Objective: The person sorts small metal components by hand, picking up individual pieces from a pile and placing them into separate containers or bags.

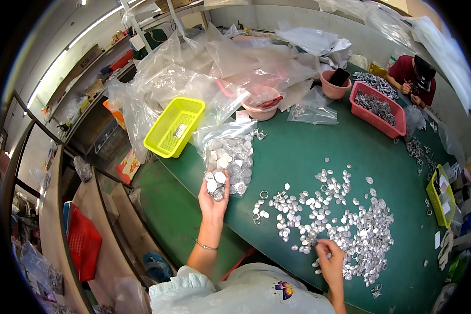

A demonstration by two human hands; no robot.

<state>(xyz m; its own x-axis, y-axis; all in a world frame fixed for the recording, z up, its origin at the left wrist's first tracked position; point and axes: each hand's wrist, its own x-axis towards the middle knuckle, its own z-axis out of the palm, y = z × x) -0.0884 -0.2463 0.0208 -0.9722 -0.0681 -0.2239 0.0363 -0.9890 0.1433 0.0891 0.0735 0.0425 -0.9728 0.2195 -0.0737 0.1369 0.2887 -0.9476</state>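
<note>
I see my left hand (213, 196) cupped around a stack of silver discs (215, 184) beside the part-filled clear bag (230, 157), my right hand (331, 259) pinching one from the large loose pile (340, 220) on the green table (309, 152), so much remains.

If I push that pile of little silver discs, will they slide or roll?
The silver discs look flat, so they would probably slide and scatter. They lie loose on the green table, likely light singly. The right hand touches their edge.
</note>
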